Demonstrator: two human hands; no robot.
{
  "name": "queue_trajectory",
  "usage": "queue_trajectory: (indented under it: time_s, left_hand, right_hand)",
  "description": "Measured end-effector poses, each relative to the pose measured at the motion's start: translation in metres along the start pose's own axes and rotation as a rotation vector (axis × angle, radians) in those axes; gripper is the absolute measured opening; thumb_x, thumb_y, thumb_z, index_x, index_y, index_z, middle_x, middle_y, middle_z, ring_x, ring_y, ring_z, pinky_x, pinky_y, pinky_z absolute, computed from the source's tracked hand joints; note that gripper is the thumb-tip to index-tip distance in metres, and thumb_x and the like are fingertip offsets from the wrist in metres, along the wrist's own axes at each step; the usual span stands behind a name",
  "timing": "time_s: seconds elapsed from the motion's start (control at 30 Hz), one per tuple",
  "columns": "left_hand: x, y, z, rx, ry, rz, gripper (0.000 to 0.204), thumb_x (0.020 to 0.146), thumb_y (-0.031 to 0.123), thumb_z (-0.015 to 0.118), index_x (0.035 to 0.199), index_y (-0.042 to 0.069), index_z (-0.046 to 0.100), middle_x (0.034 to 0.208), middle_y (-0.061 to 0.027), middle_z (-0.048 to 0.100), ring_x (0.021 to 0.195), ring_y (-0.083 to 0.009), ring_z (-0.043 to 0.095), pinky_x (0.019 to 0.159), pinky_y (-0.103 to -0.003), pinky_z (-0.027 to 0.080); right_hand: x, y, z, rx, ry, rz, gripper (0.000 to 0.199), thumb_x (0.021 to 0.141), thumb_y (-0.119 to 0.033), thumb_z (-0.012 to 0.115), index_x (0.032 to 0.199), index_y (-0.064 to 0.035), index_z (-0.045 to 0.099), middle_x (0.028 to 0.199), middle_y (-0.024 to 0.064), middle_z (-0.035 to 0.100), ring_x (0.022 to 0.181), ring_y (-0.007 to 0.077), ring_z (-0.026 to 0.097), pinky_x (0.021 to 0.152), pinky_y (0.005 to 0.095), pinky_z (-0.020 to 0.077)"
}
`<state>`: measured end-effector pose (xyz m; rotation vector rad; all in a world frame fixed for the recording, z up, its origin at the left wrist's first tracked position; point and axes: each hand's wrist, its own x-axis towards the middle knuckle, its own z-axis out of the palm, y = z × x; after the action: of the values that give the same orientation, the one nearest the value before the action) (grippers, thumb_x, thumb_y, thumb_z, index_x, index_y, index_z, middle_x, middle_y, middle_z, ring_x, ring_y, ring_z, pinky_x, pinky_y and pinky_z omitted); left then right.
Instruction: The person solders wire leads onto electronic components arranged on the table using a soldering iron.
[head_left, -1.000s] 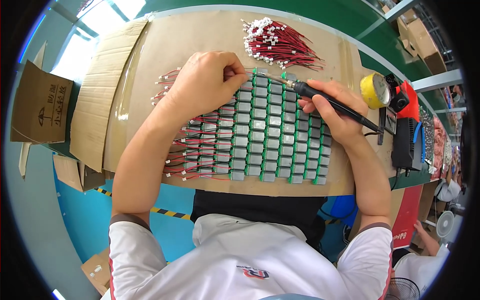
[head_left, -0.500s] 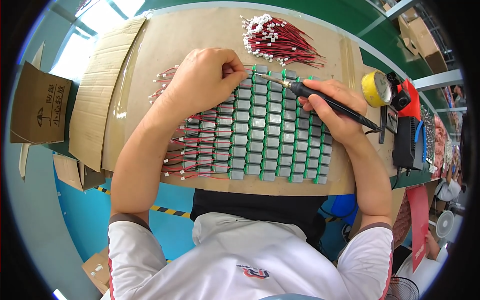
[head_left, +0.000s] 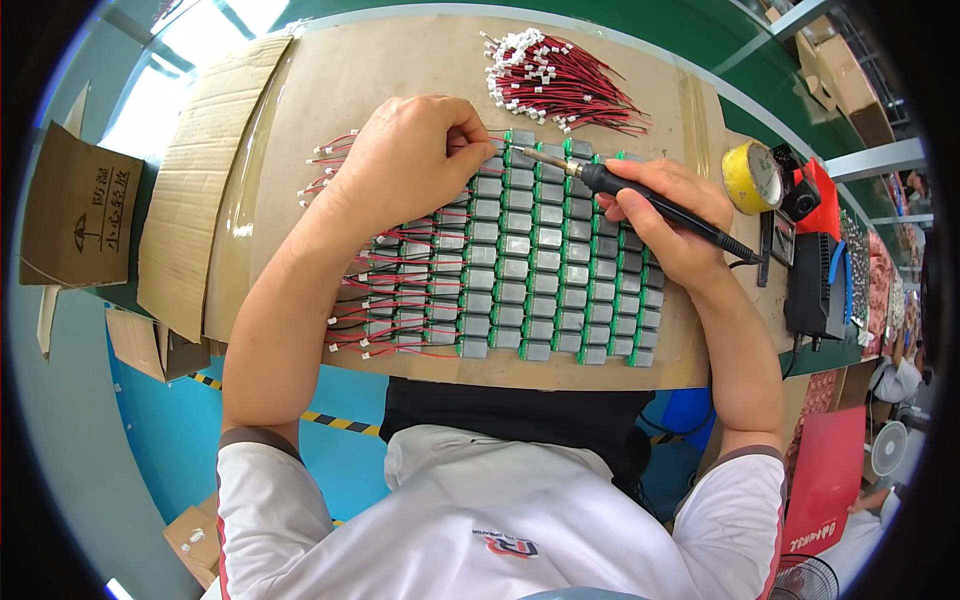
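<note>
Rows of grey battery packs (head_left: 513, 246) with green circuit strips cover the cardboard-topped table. My right hand (head_left: 672, 212) grips a soldering iron (head_left: 650, 198) by its black handle, its metal tip at the green strip of a pack in the far row. Beside that tip, my left hand (head_left: 420, 150) pinches a thin red wire lead, mostly hidden by the fingers, against the same pack. Packs in the left columns have red and black leads (head_left: 400, 303) attached, their white connectors pointing left. Beyond the packs lies a heap of loose red-and-black leads (head_left: 555, 80) with white connectors.
At the right stand a yellow tape roll (head_left: 752, 177) and a black soldering station (head_left: 816, 290). A folded cardboard sheet (head_left: 205, 190) leans at the left, near a brown carton (head_left: 80, 210). Another person holds a red sheet (head_left: 828, 480) at the lower right.
Both my hands and the soldering iron stay practically where they were. At the lower right, the other person's red sheet has swung and shows more of its face.
</note>
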<state>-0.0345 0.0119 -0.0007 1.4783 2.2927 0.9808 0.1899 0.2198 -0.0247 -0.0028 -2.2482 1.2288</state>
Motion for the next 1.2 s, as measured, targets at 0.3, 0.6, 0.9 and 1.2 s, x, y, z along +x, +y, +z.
queue_trajectory:
  time_s: [0.3,0.6,0.9,1.2]
  left_hand:
    - [0.000,0.000,0.000,0.012,-0.007,-0.011,0.021,0.095,0.016,0.082,0.100,-0.004,0.079,0.080,-0.0105,0.076,0.072,-0.0161,0.068,0.073,-0.033,0.058]
    - [0.000,0.001,0.001,0.017,-0.002,-0.008,0.020,0.094,0.016,0.082,0.100,-0.003,0.079,0.080,-0.0098,0.075,0.071,-0.0162,0.068,0.072,-0.032,0.058]
    - [0.000,0.001,0.000,0.013,0.004,-0.003,0.019,0.094,0.014,0.082,0.099,-0.004,0.078,0.078,-0.0089,0.074,0.070,-0.0143,0.066,0.071,-0.031,0.057]
    - [0.000,0.002,0.000,0.008,-0.005,-0.007,0.017,0.094,0.012,0.081,0.098,-0.004,0.078,0.079,-0.0088,0.075,0.070,-0.0138,0.066,0.072,-0.031,0.058]
  right_hand:
    - [0.001,0.001,0.000,-0.014,0.000,-0.048,0.029,0.090,0.002,0.079,0.119,0.0050,0.081,0.090,0.0129,0.079,0.073,0.0141,0.075,0.064,0.0259,0.0561]
    - [-0.001,-0.001,0.000,0.038,0.014,-0.035,0.029,0.092,0.003,0.077,0.121,0.0071,0.079,0.093,0.0152,0.080,0.077,0.0171,0.078,0.068,0.0270,0.0604]
    - [-0.002,-0.006,-0.002,0.059,0.014,-0.041,0.030,0.094,0.005,0.074,0.124,0.0079,0.078,0.094,0.0165,0.080,0.078,0.0184,0.079,0.070,0.0274,0.0615]
    - [-0.001,-0.009,-0.004,0.019,0.034,-0.047,0.030,0.093,0.004,0.075,0.123,0.0068,0.079,0.092,0.0160,0.080,0.079,0.0188,0.079,0.070,0.0276,0.0604]
